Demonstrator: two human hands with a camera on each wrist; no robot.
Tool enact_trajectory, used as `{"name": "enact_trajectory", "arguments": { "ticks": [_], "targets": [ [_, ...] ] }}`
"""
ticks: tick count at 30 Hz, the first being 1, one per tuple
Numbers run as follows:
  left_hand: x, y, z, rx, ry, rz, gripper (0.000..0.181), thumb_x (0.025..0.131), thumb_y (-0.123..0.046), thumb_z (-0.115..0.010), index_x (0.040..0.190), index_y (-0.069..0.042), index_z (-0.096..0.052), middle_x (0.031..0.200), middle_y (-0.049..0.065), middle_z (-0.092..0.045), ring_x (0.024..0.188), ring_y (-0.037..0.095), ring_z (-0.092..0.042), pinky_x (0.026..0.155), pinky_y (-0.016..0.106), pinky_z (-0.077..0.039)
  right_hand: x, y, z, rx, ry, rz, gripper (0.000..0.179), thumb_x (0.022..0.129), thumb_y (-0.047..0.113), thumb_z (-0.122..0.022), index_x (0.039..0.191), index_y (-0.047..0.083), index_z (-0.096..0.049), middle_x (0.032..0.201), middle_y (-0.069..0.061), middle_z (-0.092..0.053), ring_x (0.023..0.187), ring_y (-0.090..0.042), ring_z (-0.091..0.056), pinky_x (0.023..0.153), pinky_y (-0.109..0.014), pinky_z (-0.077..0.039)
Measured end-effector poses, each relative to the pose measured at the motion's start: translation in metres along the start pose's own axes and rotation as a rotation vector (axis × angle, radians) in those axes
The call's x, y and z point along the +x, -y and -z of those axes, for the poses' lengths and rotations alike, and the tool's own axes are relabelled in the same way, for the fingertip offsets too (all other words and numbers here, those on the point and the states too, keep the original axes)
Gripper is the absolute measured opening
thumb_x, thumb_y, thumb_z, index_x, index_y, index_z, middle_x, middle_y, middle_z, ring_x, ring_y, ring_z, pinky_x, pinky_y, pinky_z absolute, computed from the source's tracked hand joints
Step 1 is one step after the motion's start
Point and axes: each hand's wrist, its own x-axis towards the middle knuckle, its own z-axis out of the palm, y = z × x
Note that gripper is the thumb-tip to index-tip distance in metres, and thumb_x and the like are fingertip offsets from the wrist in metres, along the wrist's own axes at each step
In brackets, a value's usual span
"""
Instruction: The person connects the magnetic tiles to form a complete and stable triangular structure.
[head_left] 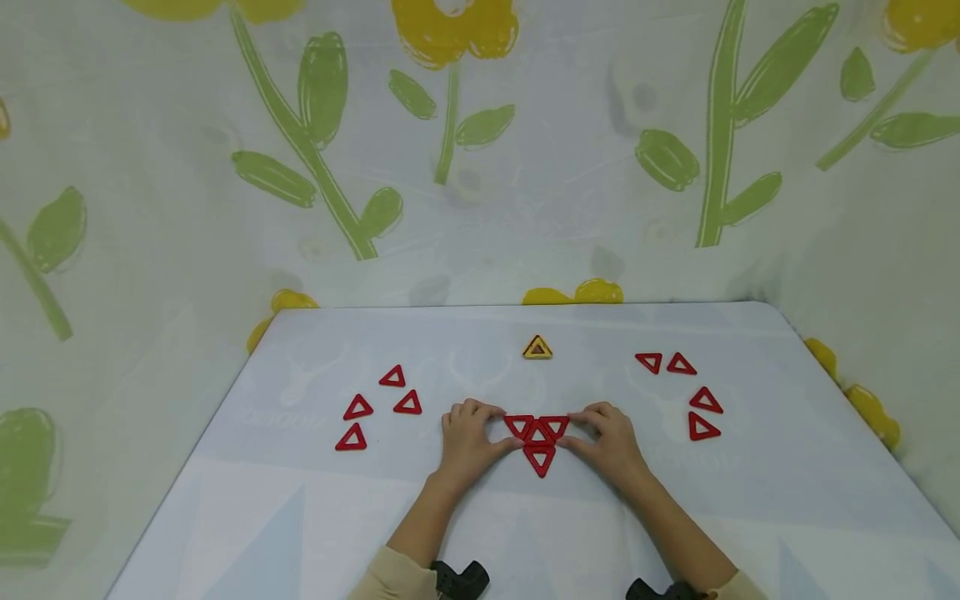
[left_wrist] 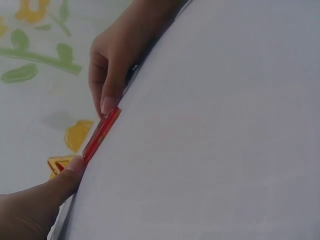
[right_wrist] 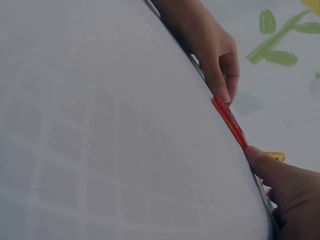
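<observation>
Several red triangle tiles lie joined flat on the table in front of me. My left hand (head_left: 470, 437) pinches the upper left red triangle tile (head_left: 519, 426) at its outer corners, index finger above and thumb below. Mirroring it, my right hand (head_left: 609, 440) holds the upper right red triangle tile (head_left: 555, 427) between thumb and index finger. Between them sits an upright middle tile (head_left: 538, 433), with a point-down tile (head_left: 540, 459) beneath it. Both wrist views show the red tiles (left_wrist: 101, 135) edge-on between the two hands.
A yellow triangle tile (head_left: 537, 348) lies beyond the hands. Loose red triangles (head_left: 358, 407) are scattered on the left, and more red triangles (head_left: 706, 400) on the right. The white table (head_left: 247, 500) meets a flower-patterned backdrop (head_left: 525, 225) at its far edge.
</observation>
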Motion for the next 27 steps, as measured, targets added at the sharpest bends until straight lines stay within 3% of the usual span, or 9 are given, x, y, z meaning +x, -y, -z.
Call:
{"name": "enact_trajectory", "arguments": {
  "ticks": [19, 27],
  "targets": [
    [-0.0001, -0.0028, -0.0013, 0.042, 0.000, -0.034, 0.046, 0.071, -0.047, -0.078, 0.105, -0.019, -0.064, 0.097, 0.001, -0.054, 0.091, 0.018, -0.045, 0.080, 0.039, -0.030, -0.0004, 0.0037, 0.0008, -0.011, -0.003, -0.001, 0.039, 0.068, 0.026, -0.085, 0.102, 0.010, -0.073, 0.098, -0.004, -0.061, 0.089, -0.018, -0.054, 0.071, -0.031, -0.049],
    [0.0006, -0.0049, -0.0025, 0.048, 0.001, 0.034, 0.051, 0.070, -0.048, -0.079, 0.106, -0.015, -0.064, 0.097, 0.003, -0.055, 0.093, 0.019, -0.046, 0.081, 0.040, -0.030, 0.0020, 0.0041, -0.0014, 0.008, 0.006, -0.048, 0.041, 0.069, 0.026, -0.084, 0.103, 0.010, -0.069, 0.102, -0.005, -0.062, 0.094, -0.019, -0.056, 0.077, -0.037, -0.048]
  ]
}}
